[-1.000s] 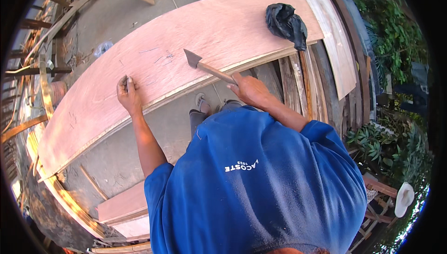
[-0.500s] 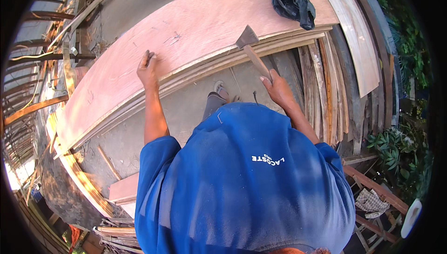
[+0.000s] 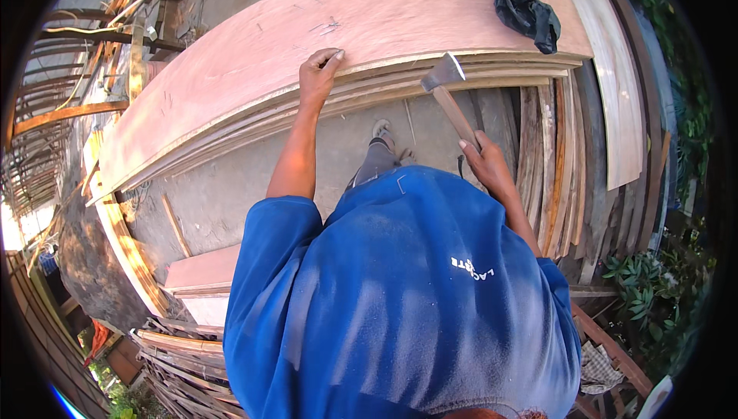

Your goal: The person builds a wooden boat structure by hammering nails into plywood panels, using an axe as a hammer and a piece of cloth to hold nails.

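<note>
My right hand grips the wooden handle of a hatchet, its metal head raised just off the near edge of a stack of long curved boards. On top of that stack lies a pinkish plywood sheet. My left hand is at the sheet's near edge, thumb and fingers pinched together; whatever they hold is too small to make out. Beyond it, a few loose nails are scattered on the plywood. A crumpled black plastic bag rests toward the sheet's right end.
Long timber strips and a pale plank line the right side, with green plants beyond. Curved wooden ribs stand at the left. Another board stack lies at the lower left. Below is a concrete floor.
My left hand has moved right and nearer, from over the plywood to its near edge. My right hand has drawn the hatchet back off the board, and its head has turned.
</note>
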`<state>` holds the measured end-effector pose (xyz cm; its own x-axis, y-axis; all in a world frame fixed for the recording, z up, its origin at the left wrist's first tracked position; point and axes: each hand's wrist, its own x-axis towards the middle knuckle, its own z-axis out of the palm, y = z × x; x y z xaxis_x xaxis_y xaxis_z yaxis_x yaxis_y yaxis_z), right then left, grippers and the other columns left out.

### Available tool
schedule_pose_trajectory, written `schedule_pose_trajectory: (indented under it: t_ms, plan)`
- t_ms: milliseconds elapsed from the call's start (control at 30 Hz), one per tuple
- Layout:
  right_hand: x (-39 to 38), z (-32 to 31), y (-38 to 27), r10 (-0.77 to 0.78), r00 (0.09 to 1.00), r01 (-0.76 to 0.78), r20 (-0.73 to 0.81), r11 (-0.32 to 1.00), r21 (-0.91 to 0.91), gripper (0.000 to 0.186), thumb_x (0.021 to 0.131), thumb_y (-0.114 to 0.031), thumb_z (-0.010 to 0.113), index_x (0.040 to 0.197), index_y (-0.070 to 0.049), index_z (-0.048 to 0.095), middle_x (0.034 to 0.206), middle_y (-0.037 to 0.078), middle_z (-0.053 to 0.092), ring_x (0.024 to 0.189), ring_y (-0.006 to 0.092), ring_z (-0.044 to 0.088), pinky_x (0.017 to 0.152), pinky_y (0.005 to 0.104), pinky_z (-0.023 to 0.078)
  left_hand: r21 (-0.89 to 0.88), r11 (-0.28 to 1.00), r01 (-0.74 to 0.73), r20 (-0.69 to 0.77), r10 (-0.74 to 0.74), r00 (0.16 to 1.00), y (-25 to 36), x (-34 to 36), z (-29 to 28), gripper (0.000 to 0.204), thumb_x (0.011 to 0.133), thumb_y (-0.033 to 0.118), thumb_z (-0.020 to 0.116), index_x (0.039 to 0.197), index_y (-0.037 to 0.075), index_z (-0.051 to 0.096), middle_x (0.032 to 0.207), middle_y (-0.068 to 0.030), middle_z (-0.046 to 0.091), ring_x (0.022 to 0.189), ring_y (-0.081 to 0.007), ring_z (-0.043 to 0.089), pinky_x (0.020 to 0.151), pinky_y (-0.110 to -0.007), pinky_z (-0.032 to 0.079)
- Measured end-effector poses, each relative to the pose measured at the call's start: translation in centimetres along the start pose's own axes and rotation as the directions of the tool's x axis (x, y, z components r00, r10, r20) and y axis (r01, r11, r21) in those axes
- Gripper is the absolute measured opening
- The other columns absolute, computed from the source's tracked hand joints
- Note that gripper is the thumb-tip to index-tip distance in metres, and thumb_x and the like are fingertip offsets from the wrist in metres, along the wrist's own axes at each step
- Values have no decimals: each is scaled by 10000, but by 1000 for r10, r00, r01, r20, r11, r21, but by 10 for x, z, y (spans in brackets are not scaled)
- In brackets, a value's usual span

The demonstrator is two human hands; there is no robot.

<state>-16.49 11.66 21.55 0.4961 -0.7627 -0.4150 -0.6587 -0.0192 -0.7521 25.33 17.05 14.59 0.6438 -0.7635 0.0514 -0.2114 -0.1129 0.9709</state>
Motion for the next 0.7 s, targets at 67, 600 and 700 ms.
schedule_pose_trajectory:
  t_ms: [67,600,700]
  plan:
    - [8,0,-20,-10,1000,10,18,1000,-6,372,1024,-326,671,1041,39,602,756,265,618,684,396,619,675,487,477,41,998,-58,-26,59,998,-8,-1,5,217,947,194,793,1044,1,807,1043,-94,793,984,-155,702,859,-312,541]
    - [59,28,-166,-358,933,334,28,837,-433,334,1059,-337,596,1121,-13,540,810,294,680,798,521,667,710,598,491,289,920,-265,-44,289,956,-1,-5,20,188,931,197,776,1052,59,819,1047,-96,803,946,-234,708,874,-340,542]
    - [79,34,-146,-296,944,328,147,789,-519,342,1063,-347,576,1157,-20,542,834,294,692,814,541,659,726,611,489,320,913,-252,-24,274,962,1,-5,21,193,923,183,762,1064,65,819,1053,-88,803,942,-236,699,878,-341,541]
